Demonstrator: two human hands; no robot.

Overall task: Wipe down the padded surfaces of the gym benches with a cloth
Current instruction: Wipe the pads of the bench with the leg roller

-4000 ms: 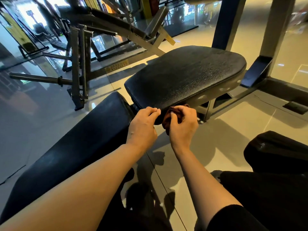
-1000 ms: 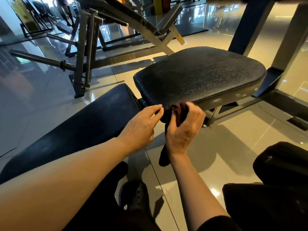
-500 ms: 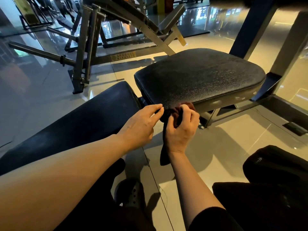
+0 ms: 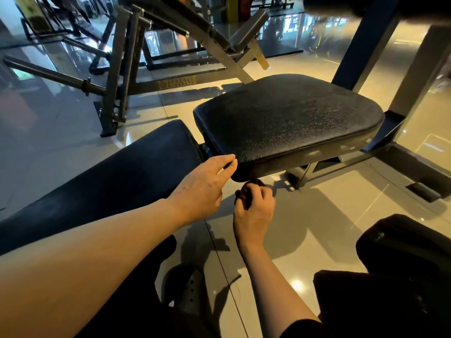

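A black padded seat (image 4: 288, 118) fills the middle of the view, with a long black back pad (image 4: 117, 176) sloping toward me at its left. My left hand (image 4: 205, 184) reaches to the seat's near corner, its fingers fairly straight and their tips at the pad's edge. My right hand (image 4: 253, 208) is just below that corner and grips a bunched dark brown cloth (image 4: 249, 189), most of which is hidden inside the fist.
A grey steel machine frame (image 4: 122, 69) with a protruding bar stands at the back left on the glossy tiled floor. Dark blue uprights (image 4: 361, 42) rise behind the seat at the right. My dark-clothed knee (image 4: 405, 242) is at the lower right, and a shoe (image 4: 188, 286) is below.
My right hand has dropped from the seat's front edge to below the corner, with the cloth now balled up in it. My left hand has opened slightly toward the pad's edge.
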